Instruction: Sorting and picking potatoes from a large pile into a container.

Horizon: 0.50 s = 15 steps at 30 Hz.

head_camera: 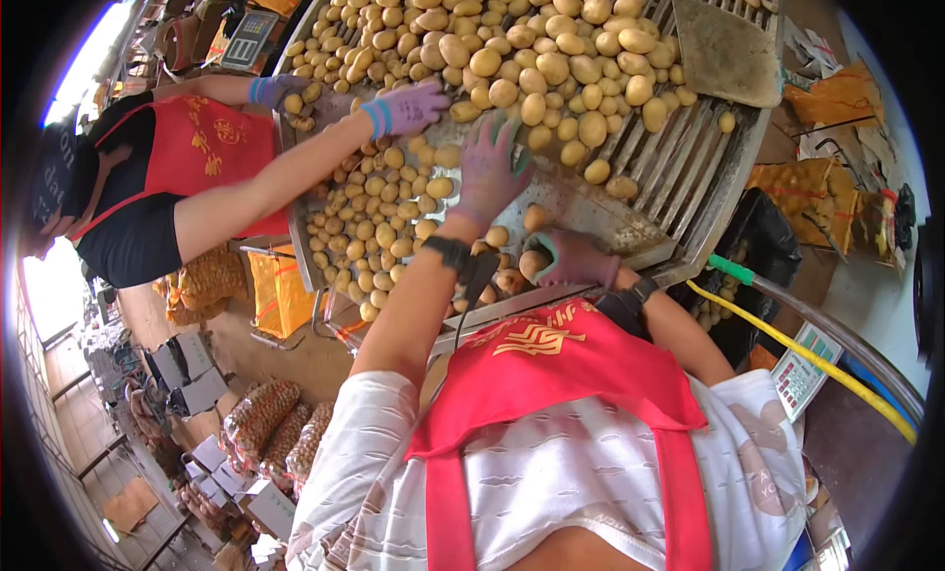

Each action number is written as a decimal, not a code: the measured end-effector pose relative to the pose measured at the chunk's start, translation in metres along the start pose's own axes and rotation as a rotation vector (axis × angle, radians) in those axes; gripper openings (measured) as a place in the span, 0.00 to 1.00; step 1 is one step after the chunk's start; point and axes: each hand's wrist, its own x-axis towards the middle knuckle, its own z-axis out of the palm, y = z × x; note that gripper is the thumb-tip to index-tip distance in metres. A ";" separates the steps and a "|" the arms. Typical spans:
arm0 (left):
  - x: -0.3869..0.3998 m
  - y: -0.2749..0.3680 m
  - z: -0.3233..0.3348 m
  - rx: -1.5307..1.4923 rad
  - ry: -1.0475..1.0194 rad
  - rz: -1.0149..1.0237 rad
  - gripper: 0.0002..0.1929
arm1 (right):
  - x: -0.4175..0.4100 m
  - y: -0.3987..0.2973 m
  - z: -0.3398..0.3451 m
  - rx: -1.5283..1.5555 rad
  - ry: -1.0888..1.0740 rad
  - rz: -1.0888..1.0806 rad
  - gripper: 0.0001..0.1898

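Note:
Many potatoes (554, 67) lie heaped on a slatted metal sorting table (683, 174). My left hand (493, 161), in a dirty purple and green work glove, reaches to the lower edge of the heap, its fingers spread at the potatoes; no potato shows clearly in its grasp. My right hand (576, 259), gloved alike, is near the table's front edge with its fingers curled around a potato (533, 264). Smaller potatoes (376, 235) fill a lower metal tray section at the left, partly behind my left forearm. A loose potato (537, 216) lies just above my right hand.
A co-worker in a red apron reaches in from the left; their gloved hand (417, 107) is close to mine. A flat metal scoop or plate (725, 50) rests on the slats. At the right are a black bag-lined container (760, 224), a yellow hose (801, 349) and a scale (805, 372).

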 end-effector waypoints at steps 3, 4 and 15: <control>0.057 0.015 0.008 0.106 -0.020 0.019 0.37 | -0.012 0.023 -0.007 1.018 0.069 -0.051 0.30; 0.070 0.016 0.010 0.178 -0.047 -0.016 0.40 | -0.021 0.015 -0.025 1.276 -0.023 -0.047 0.25; 0.020 -0.013 0.011 0.249 -0.282 0.089 0.30 | 0.037 0.009 -0.146 0.953 0.681 -0.089 0.25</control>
